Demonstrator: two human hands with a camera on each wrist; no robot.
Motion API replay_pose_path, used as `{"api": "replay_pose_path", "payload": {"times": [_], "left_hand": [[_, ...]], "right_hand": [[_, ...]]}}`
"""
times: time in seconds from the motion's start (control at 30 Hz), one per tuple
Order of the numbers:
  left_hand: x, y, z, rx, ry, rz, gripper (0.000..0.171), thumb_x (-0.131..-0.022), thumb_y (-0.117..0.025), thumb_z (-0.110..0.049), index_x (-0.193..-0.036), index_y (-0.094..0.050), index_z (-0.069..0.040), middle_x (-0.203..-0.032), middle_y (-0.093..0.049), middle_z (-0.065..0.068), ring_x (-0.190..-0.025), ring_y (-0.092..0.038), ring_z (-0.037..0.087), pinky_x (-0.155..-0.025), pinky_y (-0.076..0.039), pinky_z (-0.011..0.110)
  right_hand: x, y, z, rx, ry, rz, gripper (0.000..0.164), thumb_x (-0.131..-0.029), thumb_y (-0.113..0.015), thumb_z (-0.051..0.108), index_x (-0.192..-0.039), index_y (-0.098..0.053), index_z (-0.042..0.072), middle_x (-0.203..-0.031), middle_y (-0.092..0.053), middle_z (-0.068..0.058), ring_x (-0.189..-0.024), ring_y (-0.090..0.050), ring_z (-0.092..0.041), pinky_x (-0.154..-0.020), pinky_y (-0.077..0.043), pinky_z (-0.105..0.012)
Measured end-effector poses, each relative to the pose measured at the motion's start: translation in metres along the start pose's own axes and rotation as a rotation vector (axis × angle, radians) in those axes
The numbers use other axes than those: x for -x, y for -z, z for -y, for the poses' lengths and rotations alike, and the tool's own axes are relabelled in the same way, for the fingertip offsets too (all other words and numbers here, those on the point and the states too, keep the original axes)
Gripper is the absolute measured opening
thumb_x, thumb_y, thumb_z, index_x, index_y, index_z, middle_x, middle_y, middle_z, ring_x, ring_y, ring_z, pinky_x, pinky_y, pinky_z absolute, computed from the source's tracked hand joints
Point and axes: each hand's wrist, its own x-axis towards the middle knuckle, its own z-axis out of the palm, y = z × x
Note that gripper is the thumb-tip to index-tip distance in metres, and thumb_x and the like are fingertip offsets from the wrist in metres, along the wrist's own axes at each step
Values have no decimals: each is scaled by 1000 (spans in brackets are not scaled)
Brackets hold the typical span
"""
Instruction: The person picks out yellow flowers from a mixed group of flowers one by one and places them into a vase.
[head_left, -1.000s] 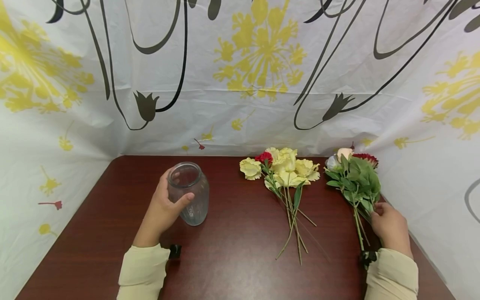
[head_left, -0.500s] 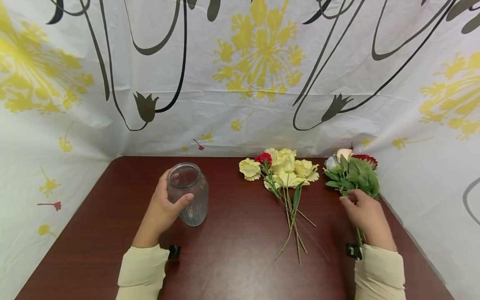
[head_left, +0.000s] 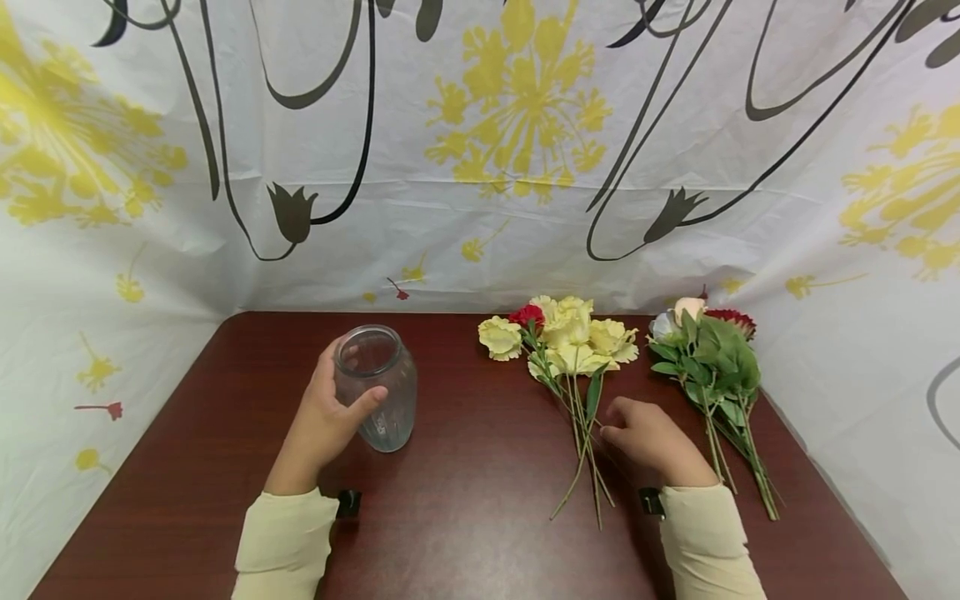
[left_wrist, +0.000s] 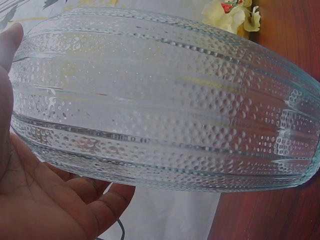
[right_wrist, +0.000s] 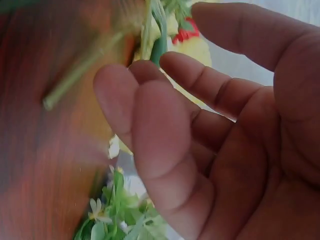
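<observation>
My left hand holds a clear glass vase, which stands upright on the table at left of centre. In the left wrist view, the vase shows ribs and raised dots, with the thumb and fingers about its mouth end. My right hand hovers beside the stems of the yellow flowers, its fingers loosely bent and nothing between them. A small red flower lies among the yellow ones. The right wrist view has the right hand near a blurred cut stem.
To the right lies a second bunch of flowers, with leafy green stems and pale and dark red heads. Everything rests on a dark red-brown table. A white printed sheet hangs behind and along both sides.
My right hand has moved left, away from the leafy bunch at the right, to the stems of the yellow flowers. The left hand and the vase have stayed where they were.
</observation>
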Motion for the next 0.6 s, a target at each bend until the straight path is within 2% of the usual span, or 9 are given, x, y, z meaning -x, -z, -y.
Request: {"api": "replay_pose_path", "payload": {"times": [0.2, 0.4, 0.6], "left_hand": [[0, 0, -2, -8, 0, -2, 83, -80, -70, -20, -147, -20, -11, -134, -42, 22, -100, -51, 25, -82, -48, 55], [1, 0, -1, -7, 8, 1, 83, -81, -70, -20, -147, -20, -12, -135, -41, 22, -105, -49, 26, -85, -46, 58], [0, 0, -1, -5, -3, 1, 83, -81, -70, -20, -147, -20, -11, -135, -41, 22, -104, -50, 25, -83, -47, 57]], "right_hand": [[-2, -10, 3, -8, 7, 60, 10, -81, -63, 8, -80, -54, 10, -69, -49, -1, -63, -42, -16, -59, -37, -35], [-3, -13, 2, -6, 38, 87, 8, -78, -61, 2, -78, -56, 8, -71, -53, -1, -62, -44, -16, -60, -40, -35], [-5, -16, 3, 4, 65, 101, 10, -73, -58, -1, -74, -55, 9, -66, -51, 0, -59, -43, -15, -56, -38, -34]]}}
